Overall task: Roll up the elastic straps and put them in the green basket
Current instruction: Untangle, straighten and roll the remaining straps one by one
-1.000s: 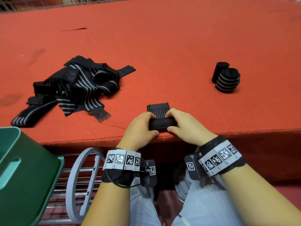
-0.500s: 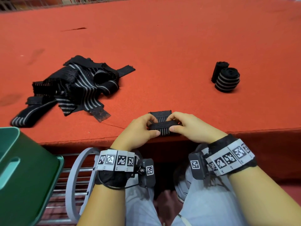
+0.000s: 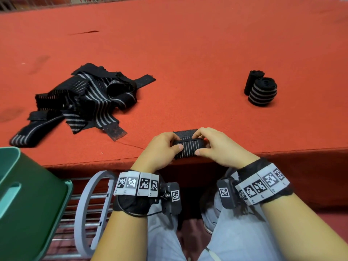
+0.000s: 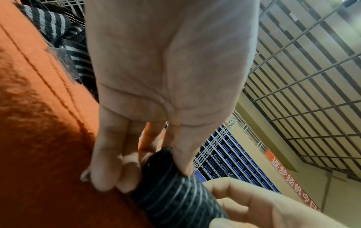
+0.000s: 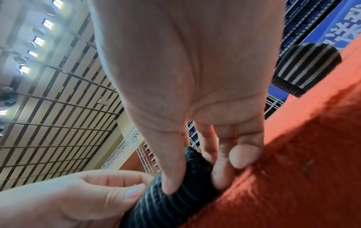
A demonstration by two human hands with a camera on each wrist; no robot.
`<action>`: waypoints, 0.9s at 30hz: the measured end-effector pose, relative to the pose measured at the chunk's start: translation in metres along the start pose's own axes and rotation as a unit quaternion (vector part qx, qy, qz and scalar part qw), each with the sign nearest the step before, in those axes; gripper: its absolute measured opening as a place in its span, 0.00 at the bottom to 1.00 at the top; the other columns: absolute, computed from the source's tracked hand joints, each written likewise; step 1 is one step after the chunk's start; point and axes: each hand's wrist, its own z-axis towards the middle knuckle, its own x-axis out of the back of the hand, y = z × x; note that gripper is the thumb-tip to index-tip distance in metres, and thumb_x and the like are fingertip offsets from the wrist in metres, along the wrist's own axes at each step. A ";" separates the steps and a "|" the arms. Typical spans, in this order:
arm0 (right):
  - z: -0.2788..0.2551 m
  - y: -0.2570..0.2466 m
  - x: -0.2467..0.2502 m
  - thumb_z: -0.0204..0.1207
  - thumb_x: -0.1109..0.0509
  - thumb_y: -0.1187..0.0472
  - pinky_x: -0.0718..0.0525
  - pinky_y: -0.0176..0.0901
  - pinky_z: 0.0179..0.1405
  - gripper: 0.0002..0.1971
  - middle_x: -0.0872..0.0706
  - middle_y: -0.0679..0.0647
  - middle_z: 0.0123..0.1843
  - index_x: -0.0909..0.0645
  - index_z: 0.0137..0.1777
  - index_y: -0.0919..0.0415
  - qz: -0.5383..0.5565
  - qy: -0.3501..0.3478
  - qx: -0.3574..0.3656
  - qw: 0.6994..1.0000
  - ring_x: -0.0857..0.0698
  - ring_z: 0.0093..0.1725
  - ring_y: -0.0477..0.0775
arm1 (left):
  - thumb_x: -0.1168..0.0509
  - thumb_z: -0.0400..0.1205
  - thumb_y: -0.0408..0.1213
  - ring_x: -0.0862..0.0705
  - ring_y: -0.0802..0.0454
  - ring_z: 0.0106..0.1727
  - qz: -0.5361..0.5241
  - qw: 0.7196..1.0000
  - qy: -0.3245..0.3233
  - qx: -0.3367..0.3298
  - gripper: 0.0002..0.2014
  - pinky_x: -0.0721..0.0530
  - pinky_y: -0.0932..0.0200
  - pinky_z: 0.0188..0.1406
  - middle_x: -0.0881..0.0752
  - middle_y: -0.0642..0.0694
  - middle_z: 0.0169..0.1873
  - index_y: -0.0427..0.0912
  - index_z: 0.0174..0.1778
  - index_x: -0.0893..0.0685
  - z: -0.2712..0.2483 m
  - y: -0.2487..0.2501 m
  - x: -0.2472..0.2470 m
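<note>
Though hidden overhead, thumb-pinched strap (image 4: 175,200)

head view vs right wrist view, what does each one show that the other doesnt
Only the head view shows the green basket, the pile of loose straps and the wrist bands. Only the right wrist view shows the ceiling lights and a blue banner. Both show the left hand and right hand gripping the strap roll, plus the finished striped roll on the red table.

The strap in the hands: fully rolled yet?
Not fully. The strap is mostly a tight roll gripped by the left hand and right hand, but a short flat tail lies beyond it.
</note>
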 end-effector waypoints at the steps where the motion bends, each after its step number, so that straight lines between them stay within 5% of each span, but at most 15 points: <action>1: 0.002 0.001 -0.001 0.76 0.24 0.56 0.28 0.39 0.49 0.17 0.23 0.44 0.53 0.22 0.63 0.48 0.001 0.011 0.000 1.000 0.25 0.45 0.36 | 0.32 0.84 0.41 0.11 0.45 0.35 -0.001 1.000 0.011 -0.004 0.07 0.10 0.41 0.40 0.15 0.45 0.46 0.51 0.56 0.20 0.000 0.000 0.000; 8: 0.006 0.001 -0.006 0.79 0.27 0.52 0.26 0.42 0.54 0.20 0.29 0.43 0.48 0.21 0.70 0.48 -0.030 0.039 -0.018 0.999 0.24 0.49 0.45 | 0.35 0.84 0.43 0.13 0.44 0.42 0.032 0.998 0.049 -0.026 0.04 0.12 0.38 0.47 0.18 0.48 0.48 0.53 0.53 0.21 0.001 0.000 -0.006; 14: 0.005 -0.007 -0.006 0.82 0.32 0.49 0.21 0.54 0.62 0.21 0.19 0.50 0.62 0.27 0.73 0.51 -0.119 0.006 0.000 0.993 0.19 0.62 0.55 | 0.37 0.86 0.40 0.16 0.46 0.47 0.043 0.998 0.034 -0.041 0.08 0.15 0.39 0.55 0.22 0.51 0.52 0.49 0.59 0.20 0.004 0.002 -0.008; 22: 0.005 -0.007 -0.003 0.77 0.26 0.53 0.19 0.56 0.53 0.18 0.18 0.45 0.51 0.28 0.62 0.48 -0.087 0.012 -0.009 0.996 0.19 0.50 0.54 | 0.34 0.84 0.42 0.16 0.48 0.44 0.030 0.997 0.044 -0.053 0.06 0.14 0.40 0.52 0.17 0.51 0.50 0.54 0.55 0.23 0.004 0.002 -0.008; 27: 0.017 -0.001 -0.006 0.81 0.32 0.50 0.19 0.57 0.58 0.15 0.21 0.48 0.54 0.21 0.66 0.48 -0.071 0.015 -0.029 0.997 0.19 0.55 0.53 | 0.23 0.74 0.41 0.20 0.53 0.56 0.114 0.991 0.045 -0.054 0.23 0.21 0.52 0.61 0.23 0.54 0.56 0.50 0.65 0.19 0.006 0.000 -0.006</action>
